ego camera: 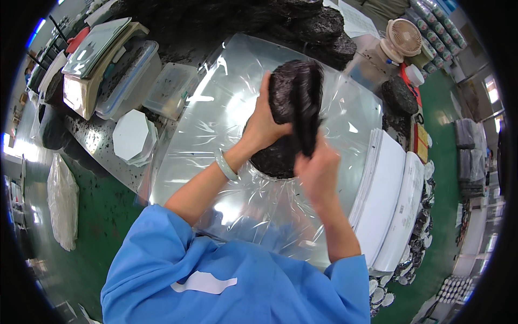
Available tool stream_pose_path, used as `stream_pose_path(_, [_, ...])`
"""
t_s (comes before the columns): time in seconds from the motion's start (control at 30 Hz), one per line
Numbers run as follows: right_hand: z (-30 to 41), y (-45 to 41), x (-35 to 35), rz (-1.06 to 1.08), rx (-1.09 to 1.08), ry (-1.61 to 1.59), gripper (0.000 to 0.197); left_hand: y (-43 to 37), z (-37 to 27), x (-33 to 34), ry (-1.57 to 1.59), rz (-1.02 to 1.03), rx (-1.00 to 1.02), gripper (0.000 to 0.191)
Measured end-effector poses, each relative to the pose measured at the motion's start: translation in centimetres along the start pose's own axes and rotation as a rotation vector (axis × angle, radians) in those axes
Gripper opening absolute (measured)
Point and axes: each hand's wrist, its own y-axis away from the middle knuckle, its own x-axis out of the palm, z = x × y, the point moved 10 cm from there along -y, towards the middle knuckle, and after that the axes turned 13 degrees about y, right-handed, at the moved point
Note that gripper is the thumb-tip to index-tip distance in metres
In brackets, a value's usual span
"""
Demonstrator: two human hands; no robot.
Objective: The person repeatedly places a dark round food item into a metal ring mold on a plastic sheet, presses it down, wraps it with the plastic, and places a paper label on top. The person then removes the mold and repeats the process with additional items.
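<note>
My left hand reaches in from the left, with its thumb and fingers around the edge of a raised black round cake that looks like dried seaweed. On the right, my right hand is blurred and grips the lower end of a dark, upright flap of the same material. Beneath both hands, another dark round cake lies on a stack of clear plastic sheets or bags. The plastic is creased toward me below this cake. Its upper part is hidden by my left hand and the raised piece.
Dark cakes are heaped at the back. White octagonal sheets, a lidded clear box and a scale stand left. White film stacks lie right, with a small fan beyond. Black flakes litter the metal tabletop.
</note>
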Motion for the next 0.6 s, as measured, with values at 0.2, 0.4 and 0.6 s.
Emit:
stream_pose_path(0.2, [9.0,3.2,1.8,-0.089,-0.372,0.134,0.058,3.3,3.8,-0.8,0.793,-0.092,-0.394,0.110])
stream_pose_path(0.4, [-8.1,5.1,4.4,0.111,0.761,-0.864,0.045,2.4,-3.0,-2.9,0.333,0.104,-0.256,0.108])
stream_pose_path(0.6, [-9.2,4.0,3.2,-0.102,0.291,0.001,0.063,4.4,-0.2,-1.9,-0.495,0.062,-0.248,0.055])
